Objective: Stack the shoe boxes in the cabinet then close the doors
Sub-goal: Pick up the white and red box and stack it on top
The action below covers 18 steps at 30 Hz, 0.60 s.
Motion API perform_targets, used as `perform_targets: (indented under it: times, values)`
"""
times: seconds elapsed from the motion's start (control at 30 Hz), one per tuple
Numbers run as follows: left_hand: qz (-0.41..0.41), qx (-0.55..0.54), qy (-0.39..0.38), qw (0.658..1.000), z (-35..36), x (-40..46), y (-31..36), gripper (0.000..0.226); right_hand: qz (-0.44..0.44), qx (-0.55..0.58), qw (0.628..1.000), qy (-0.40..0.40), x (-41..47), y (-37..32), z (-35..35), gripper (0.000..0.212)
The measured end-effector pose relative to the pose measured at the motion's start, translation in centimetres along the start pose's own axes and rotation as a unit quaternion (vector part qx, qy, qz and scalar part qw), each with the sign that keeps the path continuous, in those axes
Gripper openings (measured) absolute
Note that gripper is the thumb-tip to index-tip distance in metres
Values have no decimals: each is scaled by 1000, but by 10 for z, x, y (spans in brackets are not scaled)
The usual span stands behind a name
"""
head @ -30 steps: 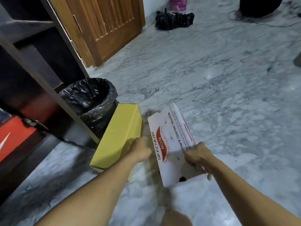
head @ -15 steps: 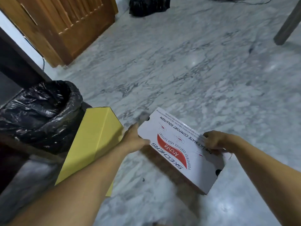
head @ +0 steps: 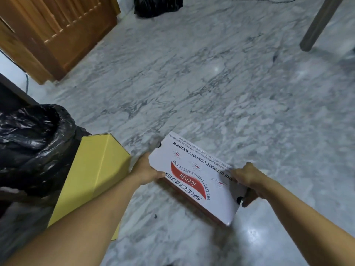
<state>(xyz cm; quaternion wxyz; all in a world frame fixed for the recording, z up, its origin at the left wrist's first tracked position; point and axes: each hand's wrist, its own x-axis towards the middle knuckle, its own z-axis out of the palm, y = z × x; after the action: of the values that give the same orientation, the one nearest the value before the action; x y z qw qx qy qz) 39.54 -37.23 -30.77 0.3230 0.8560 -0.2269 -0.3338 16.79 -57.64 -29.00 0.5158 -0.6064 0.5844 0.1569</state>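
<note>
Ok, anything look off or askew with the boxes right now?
Nothing damaged. The yellow box leans tilted against the black bin bag rather than lying flat. The white Skechers box, gripped at its ends by the left hand and right hand, has its print upside down from this view.

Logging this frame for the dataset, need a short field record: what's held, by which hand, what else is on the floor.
held: white shoe box, tilted, above the floor
left hand: grips the box's left end
right hand: grips the box's right end
waiting: yellow box, on the marble floor
beside yellow box: black bin bag
cabinet: hardly in view
</note>
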Motion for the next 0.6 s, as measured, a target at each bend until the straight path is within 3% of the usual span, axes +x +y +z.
perform_targets:
  times: [0.07,0.17,0.33,0.5,0.6]
  values:
    - [-13,-24,-10,1000,-2,-4,-2,49,-31,15,999,41,1,0,5,71]
    - [-38,-58,-11,998,-5,-15,-8,67,-54,-11,990,129,-1,2,11,67]
    - [-37,-87,-5,995,-17,-30,-7,46,-94,36,978,183,-14,5,15,62]
    - [-56,-117,67,989,-40,-50,5,63,-187,106,947,241,-36,-15,5,51]
    - [-31,-132,99,986,-63,-70,22,80,-246,84,936,239,-60,-34,-5,56]
